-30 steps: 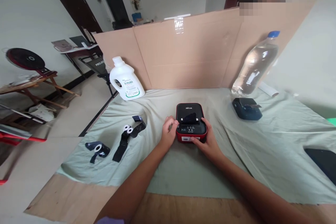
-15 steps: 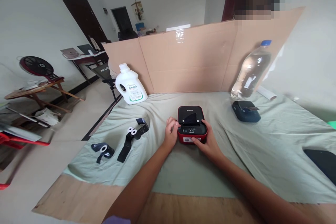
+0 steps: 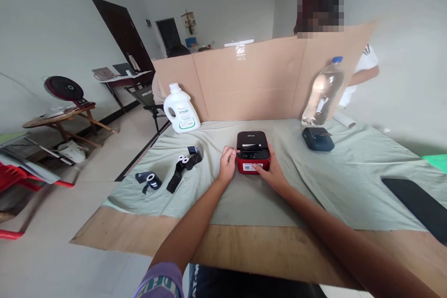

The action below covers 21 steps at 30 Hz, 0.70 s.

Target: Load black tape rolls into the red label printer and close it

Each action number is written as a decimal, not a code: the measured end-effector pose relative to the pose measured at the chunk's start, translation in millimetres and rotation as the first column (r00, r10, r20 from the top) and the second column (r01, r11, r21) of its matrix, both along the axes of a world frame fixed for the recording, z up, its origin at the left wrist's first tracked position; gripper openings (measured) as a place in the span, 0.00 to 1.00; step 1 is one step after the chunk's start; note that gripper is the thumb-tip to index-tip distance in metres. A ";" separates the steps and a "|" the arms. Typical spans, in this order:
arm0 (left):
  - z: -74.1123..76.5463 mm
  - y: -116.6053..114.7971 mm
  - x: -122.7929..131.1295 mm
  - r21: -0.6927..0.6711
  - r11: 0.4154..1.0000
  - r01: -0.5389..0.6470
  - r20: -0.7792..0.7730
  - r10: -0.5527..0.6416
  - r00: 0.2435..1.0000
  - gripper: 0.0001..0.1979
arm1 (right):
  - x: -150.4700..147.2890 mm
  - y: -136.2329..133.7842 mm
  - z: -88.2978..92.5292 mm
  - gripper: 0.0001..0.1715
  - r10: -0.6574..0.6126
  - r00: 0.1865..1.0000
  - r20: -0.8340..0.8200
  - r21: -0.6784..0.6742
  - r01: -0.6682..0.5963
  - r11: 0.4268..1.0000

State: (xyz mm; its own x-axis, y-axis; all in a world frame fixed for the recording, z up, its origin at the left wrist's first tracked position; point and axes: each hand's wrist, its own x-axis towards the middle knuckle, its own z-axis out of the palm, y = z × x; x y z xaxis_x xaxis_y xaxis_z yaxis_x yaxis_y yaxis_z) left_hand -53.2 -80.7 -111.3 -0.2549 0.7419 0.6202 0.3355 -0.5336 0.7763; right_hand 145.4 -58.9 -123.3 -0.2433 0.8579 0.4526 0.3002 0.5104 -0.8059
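A small red-and-black label printer (image 3: 252,156) rests on the green cloth in front of me, with a white label on its front face and a slot across its top. Its right side is gripped by my right hand (image 3: 274,170), the thumb across the front label and the fingers along the side. My left hand (image 3: 227,163) is at the left side, fingers curled and one fingertip pressing the edge near the slot. What lies under those curled fingers is hidden. Black label strips with small white-cored rolls (image 3: 183,160) and another dark roll (image 3: 152,181) lie to the left.
A white detergent bottle (image 3: 181,109) and a water bottle (image 3: 321,93) stand before a cardboard screen (image 3: 247,84). On the right are a dark blue printer-like box (image 3: 317,139) and a black flat object (image 3: 415,202). Behind the screen stands a person (image 3: 366,72).
My view has shifted, bringing more of the table's front edge into sight. A pale strip now shows at the printer's slot. Both hands keep their places on the printer.
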 end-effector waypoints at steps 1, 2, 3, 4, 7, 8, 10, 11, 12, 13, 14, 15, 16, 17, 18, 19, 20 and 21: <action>-0.1 -0.3 -0.5 -0.001 1.000 0.001 0.002 -0.001 1.000 0.21 | 0.0 -0.2 0.2 0.59 -0.002 1.000 -0.001 -0.016 0.002 1.000; -0.3 -0.5 -1.0 -0.004 1.000 0.003 0.001 -0.003 1.000 0.22 | 0.0 -0.4 0.7 0.60 -0.005 1.000 -0.004 -0.032 0.004 0.999; -0.5 -0.8 -1.5 -0.008 1.000 0.005 0.000 -0.005 1.000 0.22 | 0.3 -0.6 1.4 0.61 -0.009 1.000 -0.007 -0.047 0.009 0.999; -0.9 -1.2 -2.0 -0.013 1.000 0.007 -0.003 -0.007 1.000 0.22 | 0.7 -0.8 2.2 0.61 -0.015 1.000 -0.011 -0.058 0.015 0.998; -2.1 -2.7 -3.3 -0.029 1.000 0.010 -0.003 -0.011 1.000 0.22 | 2.7 -1.2 5.4 0.60 -0.015 1.000 -0.023 -0.080 0.014 0.997; -2.5 -3.3 -3.6 -0.033 0.999 0.012 0.000 -0.012 1.000 0.22 | 3.5 -1.2 6.3 0.59 -0.007 1.000 -0.028 -0.088 0.005 0.996; -3.0 -4.4 -4.0 -0.042 0.999 0.017 0.007 -0.017 1.000 0.22 | 4.6 -1.3 7.4 0.56 0.015 0.999 -0.039 -0.106 -0.019 0.994; -3.1 -4.9 -4.3 -0.045 0.999 0.021 0.010 -0.020 1.000 0.22 | 4.9 -1.5 7.6 0.54 0.022 0.999 -0.048 -0.113 -0.028 0.993; -3.1 -5.3 -4.5 -0.047 0.999 0.023 0.012 -0.023 1.000 0.22 | 5.1 -1.9 7.6 0.53 0.029 0.998 -0.057 -0.118 -0.035 0.992; -3.2 -5.6 -4.7 -0.050 0.998 0.026 0.011 -0.025 1.000 0.22 | 5.4 -2.5 7.5 0.52 0.032 0.997 -0.068 -0.122 -0.040 0.992; -3.2 -5.7 -5.0 -0.051 0.998 0.027 0.011 -0.027 1.000 0.22 | 6.0 -3.3 7.4 0.52 0.036 0.996 -0.077 -0.124 -0.046 0.991; -3.3 -5.8 -5.3 -0.052 0.998 0.030 0.010 -0.029 1.000 0.22 | 7.0 -3.9 7.5 0.50 0.037 0.996 -0.085 -0.124 -0.048 0.991; -3.4 -5.7 -5.6 -0.052 0.998 0.033 0.010 -0.033 0.999 0.22 | 8.4 -4.3 8.1 0.47 0.037 0.995 -0.087 -0.118 -0.048 0.992; -3.6 -5.6 -5.8 -0.053 0.998 0.038 0.011 -0.038 0.999 0.22 | 10.4 -3.9 9.5 0.43 0.037 0.996 -0.083 -0.102 -0.045 0.994; -3.8 -5.4 -6.0 -0.054 0.998 0.044 0.012 -0.044 0.999 0.22 | 12.6 -2.5 11.8 0.38 0.032 0.997 -0.075 -0.074 -0.038 0.997; -4.0 -5.3 -6.1 -0.053 0.997 0.049 0.014 -0.048 0.999 0.22 | 14.8 0.5 15.3 0.34 0.020 0.998 -0.065 -0.036 -0.022 0.999; -4.1 -5.2 -6.2 -0.052 0.997 0.052 0.015 -0.051 0.999 0.22 | 16.7 5.2 20.1 0.31 0.001 0.999 -0.051 0.003 -0.001 1.000; -4.1 -5.2 -6.3 -0.050 0.997 0.054 0.013 -0.054 0.998 0.22 | 17.8 11.8 26.3 0.29 -0.024 0.999 -0.035 0.034 0.025 0.999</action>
State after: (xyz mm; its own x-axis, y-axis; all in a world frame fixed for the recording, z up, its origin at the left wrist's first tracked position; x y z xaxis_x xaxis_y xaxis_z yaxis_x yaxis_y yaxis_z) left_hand -59.5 -85.9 -115.4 -0.2209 0.7852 0.5785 0.2980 -0.5105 0.8066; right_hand 163.2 -47.0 -97.0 -0.2064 0.8473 0.4894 0.2851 0.5306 -0.7983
